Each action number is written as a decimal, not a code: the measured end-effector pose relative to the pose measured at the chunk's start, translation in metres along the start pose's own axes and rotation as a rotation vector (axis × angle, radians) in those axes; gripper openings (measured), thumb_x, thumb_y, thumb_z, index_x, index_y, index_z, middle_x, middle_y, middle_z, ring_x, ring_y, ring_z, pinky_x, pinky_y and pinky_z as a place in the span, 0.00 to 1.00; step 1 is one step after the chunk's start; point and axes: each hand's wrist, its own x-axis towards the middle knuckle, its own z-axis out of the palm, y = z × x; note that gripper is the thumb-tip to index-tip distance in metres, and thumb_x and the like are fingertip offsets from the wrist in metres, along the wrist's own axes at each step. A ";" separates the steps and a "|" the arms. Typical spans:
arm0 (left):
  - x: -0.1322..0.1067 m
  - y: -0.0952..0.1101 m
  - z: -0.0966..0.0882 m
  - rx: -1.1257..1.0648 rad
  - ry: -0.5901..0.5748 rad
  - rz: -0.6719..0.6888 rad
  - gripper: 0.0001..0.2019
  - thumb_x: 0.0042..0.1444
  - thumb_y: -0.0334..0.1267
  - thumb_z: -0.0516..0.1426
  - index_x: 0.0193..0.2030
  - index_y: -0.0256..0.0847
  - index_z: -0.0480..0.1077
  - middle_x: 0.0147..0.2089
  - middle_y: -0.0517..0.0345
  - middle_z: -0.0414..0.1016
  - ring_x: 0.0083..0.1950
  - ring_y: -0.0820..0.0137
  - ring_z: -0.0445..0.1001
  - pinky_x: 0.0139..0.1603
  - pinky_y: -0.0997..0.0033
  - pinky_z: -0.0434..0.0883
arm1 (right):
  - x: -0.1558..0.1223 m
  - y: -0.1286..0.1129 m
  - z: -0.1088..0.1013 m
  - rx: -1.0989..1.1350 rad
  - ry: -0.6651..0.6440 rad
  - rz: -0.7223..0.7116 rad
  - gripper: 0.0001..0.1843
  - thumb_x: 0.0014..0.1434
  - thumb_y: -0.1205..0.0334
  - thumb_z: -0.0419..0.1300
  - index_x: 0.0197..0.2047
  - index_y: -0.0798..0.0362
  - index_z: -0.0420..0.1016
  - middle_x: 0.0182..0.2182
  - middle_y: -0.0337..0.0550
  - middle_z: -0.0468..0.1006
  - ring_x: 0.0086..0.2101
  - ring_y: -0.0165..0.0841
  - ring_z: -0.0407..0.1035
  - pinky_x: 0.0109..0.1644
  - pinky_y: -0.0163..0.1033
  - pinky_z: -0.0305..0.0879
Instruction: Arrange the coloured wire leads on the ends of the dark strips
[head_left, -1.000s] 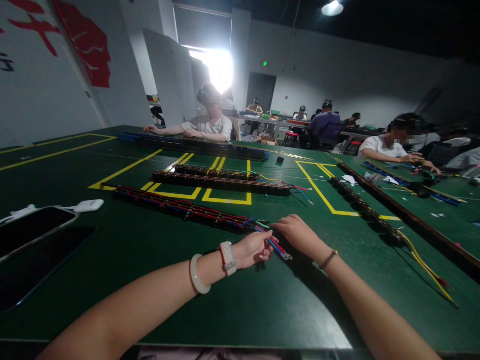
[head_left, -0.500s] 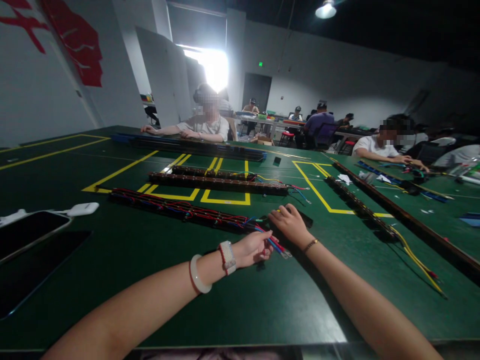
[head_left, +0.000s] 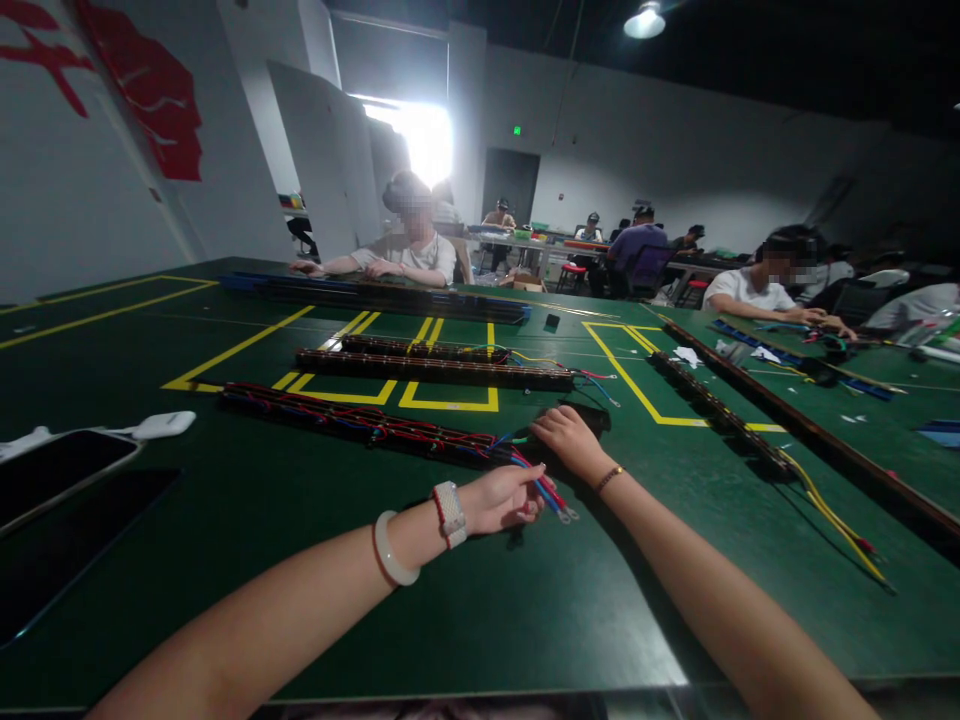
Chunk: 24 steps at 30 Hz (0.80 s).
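A long dark bar [head_left: 352,420] with red and blue wires along it lies on the green table in front of me. My left hand [head_left: 504,498] is closed around the thick red and blue wires [head_left: 551,492] at its right end. Metal ring terminals [head_left: 568,516] poke out past those fingers. Just beyond, my right hand [head_left: 566,438] has its fingers bent down beside a thin green wire [head_left: 519,440]; its fingertips are partly hidden, so what they pinch is unclear. A flat black object [head_left: 594,416] lies behind the right hand.
Two more wired bars [head_left: 435,368] lie farther back, over yellow tape outlines. Long bars [head_left: 795,430] run along the right, one with yellow wires [head_left: 836,520]. A phone [head_left: 67,465] and a white case [head_left: 166,425] lie left. Co-workers sit across the table.
My right hand has shifted slightly left, with its fingers drawn closer together. My left hand keeps its hold on the red and blue wires.
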 end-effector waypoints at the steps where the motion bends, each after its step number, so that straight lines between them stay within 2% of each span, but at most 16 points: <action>1: 0.000 -0.001 0.000 -0.012 0.004 0.006 0.15 0.63 0.42 0.48 0.30 0.34 0.65 0.21 0.60 0.64 0.17 0.81 0.59 0.18 0.82 0.54 | -0.006 -0.001 -0.002 0.033 0.027 0.014 0.16 0.62 0.69 0.51 0.53 0.51 0.69 0.45 0.47 0.75 0.46 0.38 0.63 0.51 0.44 0.51; 5: 0.003 -0.003 -0.002 -0.046 -0.045 0.009 0.15 0.63 0.42 0.47 0.33 0.33 0.66 0.21 0.58 0.66 0.18 0.81 0.61 0.20 0.83 0.56 | -0.030 -0.001 -0.011 0.169 0.138 0.047 0.19 0.63 0.64 0.49 0.57 0.46 0.65 0.51 0.45 0.72 0.50 0.38 0.62 0.55 0.47 0.48; 12: 0.004 -0.007 -0.004 -0.120 -0.004 0.065 0.15 0.63 0.40 0.46 0.33 0.32 0.66 0.22 0.55 0.68 0.20 0.77 0.65 0.22 0.79 0.59 | -0.046 -0.003 -0.022 0.346 0.130 -0.075 0.20 0.58 0.58 0.52 0.53 0.51 0.68 0.41 0.47 0.74 0.45 0.39 0.64 0.54 0.48 0.50; 15: 0.004 -0.008 -0.002 -0.154 -0.015 0.101 0.15 0.61 0.40 0.45 0.32 0.32 0.67 0.23 0.53 0.69 0.21 0.75 0.66 0.23 0.77 0.61 | -0.045 -0.007 -0.024 0.400 0.159 -0.065 0.16 0.57 0.60 0.50 0.48 0.51 0.70 0.36 0.45 0.74 0.42 0.38 0.64 0.53 0.49 0.52; 18: 0.003 -0.009 0.001 -0.142 0.031 0.123 0.14 0.62 0.38 0.45 0.32 0.33 0.66 0.22 0.55 0.68 0.21 0.75 0.66 0.24 0.77 0.62 | -0.043 -0.010 -0.025 0.466 0.164 -0.054 0.14 0.59 0.61 0.48 0.44 0.50 0.70 0.34 0.44 0.74 0.39 0.37 0.64 0.51 0.48 0.53; 20: 0.003 -0.010 0.004 -0.100 0.064 0.156 0.11 0.62 0.35 0.45 0.33 0.34 0.65 0.22 0.57 0.68 0.21 0.76 0.66 0.25 0.78 0.62 | -0.040 -0.013 -0.025 0.525 0.181 -0.004 0.13 0.62 0.60 0.46 0.42 0.51 0.70 0.33 0.44 0.74 0.38 0.36 0.64 0.50 0.47 0.55; 24: 0.004 -0.012 0.006 -0.032 0.102 0.194 0.11 0.63 0.34 0.46 0.31 0.34 0.63 0.22 0.58 0.67 0.20 0.77 0.65 0.24 0.78 0.61 | -0.024 -0.019 -0.027 0.620 0.273 0.229 0.18 0.66 0.57 0.42 0.36 0.52 0.70 0.31 0.45 0.73 0.34 0.35 0.64 0.43 0.42 0.59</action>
